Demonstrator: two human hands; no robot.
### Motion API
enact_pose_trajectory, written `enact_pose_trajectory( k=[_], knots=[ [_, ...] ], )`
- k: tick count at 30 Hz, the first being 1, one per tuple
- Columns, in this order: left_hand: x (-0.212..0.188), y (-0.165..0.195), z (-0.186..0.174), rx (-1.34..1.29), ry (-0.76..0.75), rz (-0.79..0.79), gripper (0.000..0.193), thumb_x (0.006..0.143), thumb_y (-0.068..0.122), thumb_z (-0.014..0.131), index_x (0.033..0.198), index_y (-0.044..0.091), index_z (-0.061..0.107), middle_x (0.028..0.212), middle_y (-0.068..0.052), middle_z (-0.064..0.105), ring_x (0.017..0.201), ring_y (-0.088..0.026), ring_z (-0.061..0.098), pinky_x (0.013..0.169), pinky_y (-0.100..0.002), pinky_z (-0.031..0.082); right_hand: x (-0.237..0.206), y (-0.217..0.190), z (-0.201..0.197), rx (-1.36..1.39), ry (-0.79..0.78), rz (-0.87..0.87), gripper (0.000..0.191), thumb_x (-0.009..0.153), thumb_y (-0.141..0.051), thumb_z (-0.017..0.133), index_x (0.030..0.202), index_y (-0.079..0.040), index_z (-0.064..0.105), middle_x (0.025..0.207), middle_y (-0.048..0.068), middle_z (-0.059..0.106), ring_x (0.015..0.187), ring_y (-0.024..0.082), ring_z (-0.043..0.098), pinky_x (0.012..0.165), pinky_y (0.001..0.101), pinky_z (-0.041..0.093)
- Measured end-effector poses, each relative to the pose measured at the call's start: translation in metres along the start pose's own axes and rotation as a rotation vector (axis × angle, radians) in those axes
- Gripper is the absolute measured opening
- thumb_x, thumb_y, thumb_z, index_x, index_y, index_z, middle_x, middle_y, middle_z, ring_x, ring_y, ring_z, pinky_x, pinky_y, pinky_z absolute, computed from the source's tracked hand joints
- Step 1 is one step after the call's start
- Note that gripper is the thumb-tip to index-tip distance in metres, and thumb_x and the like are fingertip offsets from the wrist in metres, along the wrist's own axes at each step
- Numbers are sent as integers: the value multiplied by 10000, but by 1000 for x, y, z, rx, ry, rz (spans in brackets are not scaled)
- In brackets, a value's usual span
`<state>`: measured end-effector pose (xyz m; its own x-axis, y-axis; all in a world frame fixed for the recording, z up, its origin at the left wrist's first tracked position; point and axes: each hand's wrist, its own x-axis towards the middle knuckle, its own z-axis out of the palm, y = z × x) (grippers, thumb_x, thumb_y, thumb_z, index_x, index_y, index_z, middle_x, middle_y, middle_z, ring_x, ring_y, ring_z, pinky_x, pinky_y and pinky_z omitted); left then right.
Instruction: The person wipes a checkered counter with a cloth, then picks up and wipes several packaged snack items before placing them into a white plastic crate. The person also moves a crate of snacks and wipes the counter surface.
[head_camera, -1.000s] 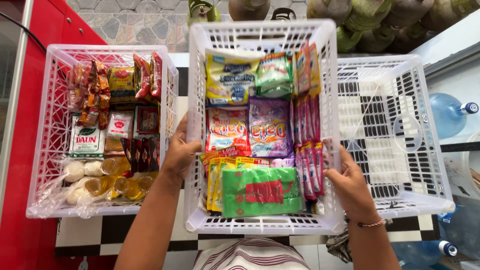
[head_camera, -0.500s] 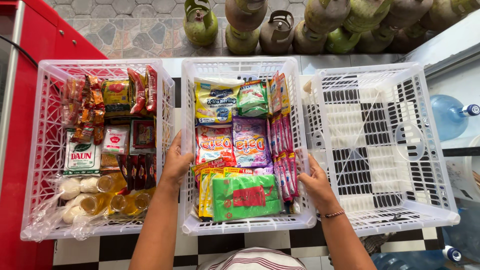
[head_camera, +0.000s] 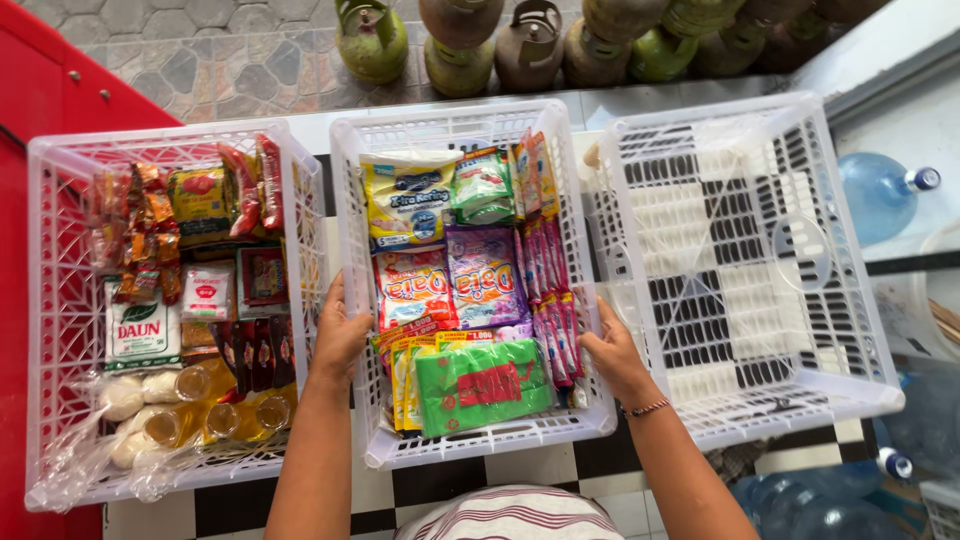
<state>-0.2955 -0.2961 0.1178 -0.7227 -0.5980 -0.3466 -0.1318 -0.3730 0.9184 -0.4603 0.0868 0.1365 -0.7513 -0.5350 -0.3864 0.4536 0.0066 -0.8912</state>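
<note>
White basket (head_camera: 470, 125) lower now — both hands gripping

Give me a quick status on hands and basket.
Left hand and right hand grip middle basket sides. Basket full of sachets. Baskets close on both sides.

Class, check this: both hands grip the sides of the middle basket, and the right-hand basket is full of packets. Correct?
Not quite. In the head view the left hand and right hand do grip the middle basket, but the right-hand basket holds no packets.
</note>
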Motion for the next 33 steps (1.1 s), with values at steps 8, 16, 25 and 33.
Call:
enact_pose_trajectory(
  k=[8, 16, 25, 33],
  knots=[
    [-13, -1, -4, 595, 71, 434, 886, 831, -27, 586, 1644, -18, 232, 1693, -238, 306, 1577, -336, 293, 1279, -424, 224, -36, -36, 27, -842, 202, -452, 732, 923, -38, 633, 1574, 31, 306, 1579, 281, 406, 1457, 354, 389, 1177, 409, 315],
    [-95, 25, 20, 1101, 117, 579, 810, 956, 142, 654, 1666, 38, 278, 1723, -235, 329, 1635, -445, 205, 1305, -624, 163, -176, -78, -26, -875, 718, -864, 457, 1044, -39, 570, 1476, 16, 429, 1486, 204, 511, 1404, 317, 518, 1218, 445, 415],
    [-151, 5, 40, 1095, -49, 663, 674, 949, 170, 645, 1578, 103, 414, 1713, -175, 323, 1642, -452, 129, 1289, -699, 72, -204, 30, -150, -418, 1260, -200, 395, 930, -146, 683, 1306, -68, 594, 1256, 142, 624, 1121, 174, 609, 967, 321, 532],
    [-168, 10, 46, 1041, -190, 704, 620, 935, 144, 643, 1527, 105, 462, 1692, -180, 325, 1631, -438, 109, 1271, -687, 16, -194, 54, -108, -1169, 1106, 252, 569, 790, -70, 680, 1350, -116, 592, 1473, 208, 501, 1315, 466, 430, 1054, 530, 401]
  ],
)
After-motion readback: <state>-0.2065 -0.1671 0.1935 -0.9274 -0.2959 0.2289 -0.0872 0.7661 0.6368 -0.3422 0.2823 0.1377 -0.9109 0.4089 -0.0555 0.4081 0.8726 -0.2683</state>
